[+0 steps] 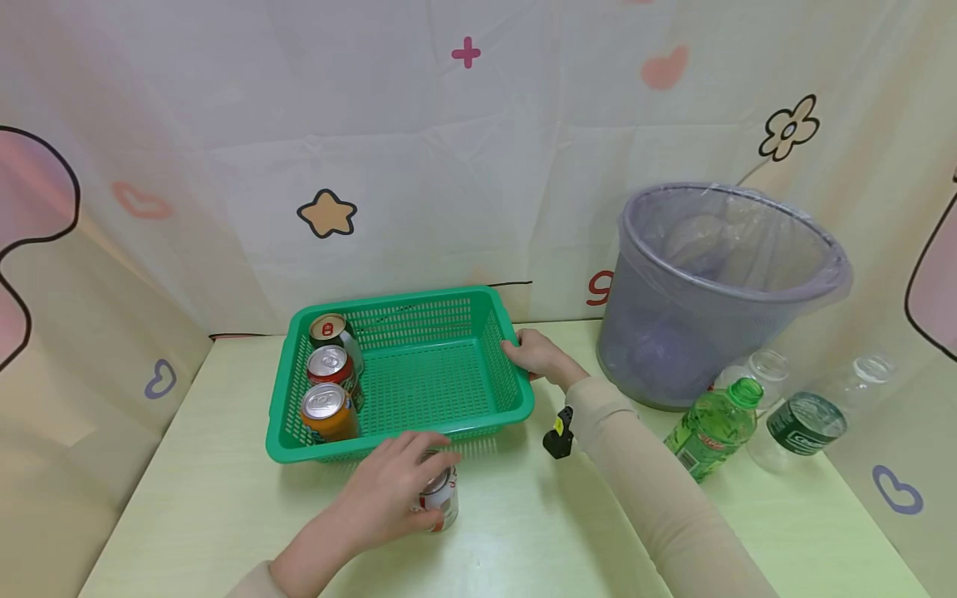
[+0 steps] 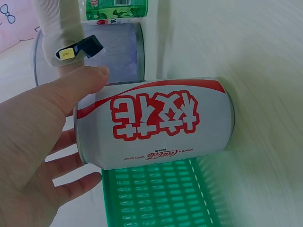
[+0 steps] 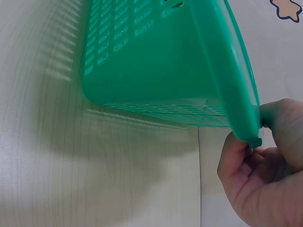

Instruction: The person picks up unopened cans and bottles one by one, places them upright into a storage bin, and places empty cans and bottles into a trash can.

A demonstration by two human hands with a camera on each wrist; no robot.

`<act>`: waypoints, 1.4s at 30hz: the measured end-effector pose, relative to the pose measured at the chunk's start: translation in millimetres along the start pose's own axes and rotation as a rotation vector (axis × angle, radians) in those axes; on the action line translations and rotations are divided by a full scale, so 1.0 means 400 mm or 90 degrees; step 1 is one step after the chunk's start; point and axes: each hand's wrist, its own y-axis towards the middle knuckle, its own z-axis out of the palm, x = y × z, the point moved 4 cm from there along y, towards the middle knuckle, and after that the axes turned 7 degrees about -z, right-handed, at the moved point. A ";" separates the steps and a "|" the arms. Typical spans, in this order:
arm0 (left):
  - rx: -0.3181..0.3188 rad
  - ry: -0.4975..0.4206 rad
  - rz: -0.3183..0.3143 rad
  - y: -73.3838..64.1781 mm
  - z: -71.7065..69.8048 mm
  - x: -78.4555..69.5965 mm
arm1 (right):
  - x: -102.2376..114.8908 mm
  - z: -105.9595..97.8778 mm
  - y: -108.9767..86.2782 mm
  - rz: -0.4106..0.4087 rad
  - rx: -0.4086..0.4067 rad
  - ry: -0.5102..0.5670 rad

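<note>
A white and red Coca-Cola can (image 2: 156, 125) stands on the table in front of the green plastic basket (image 1: 523, 407). Around the can's upper end is my left hand (image 1: 392, 490), thumb on one side and spread fingers on the other, not curled tight. In the left wrist view its thumb (image 2: 87, 78) lies along the can's top edge. My right hand (image 1: 540, 353) pinches the basket's right rim (image 3: 244, 116) between thumb and curled fingers. Inside the basket, along its left wall, stand an orange can (image 1: 329, 415), a red can (image 1: 331, 365) and a dark can (image 1: 332, 330).
At the back right stands a mesh bin (image 1: 658, 332) lined with a clear bag. Beside it are a green bottle (image 1: 714, 428), a clear bottle with a green label (image 1: 807, 423) and another clear bottle (image 1: 768, 367). A printed curtain (image 1: 419, 166) hangs behind the table.
</note>
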 end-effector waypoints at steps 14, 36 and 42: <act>0.028 -0.018 -0.007 0.003 0.027 0.002 | 0.004 0.000 -0.005 0.004 -0.005 -0.003; 0.125 -0.027 -0.036 0.016 0.035 0.000 | 0.000 0.001 0.001 -0.003 -0.012 -0.014; 0.121 -0.026 -0.025 0.018 0.039 -0.001 | -0.002 0.002 0.001 -0.002 -0.013 -0.014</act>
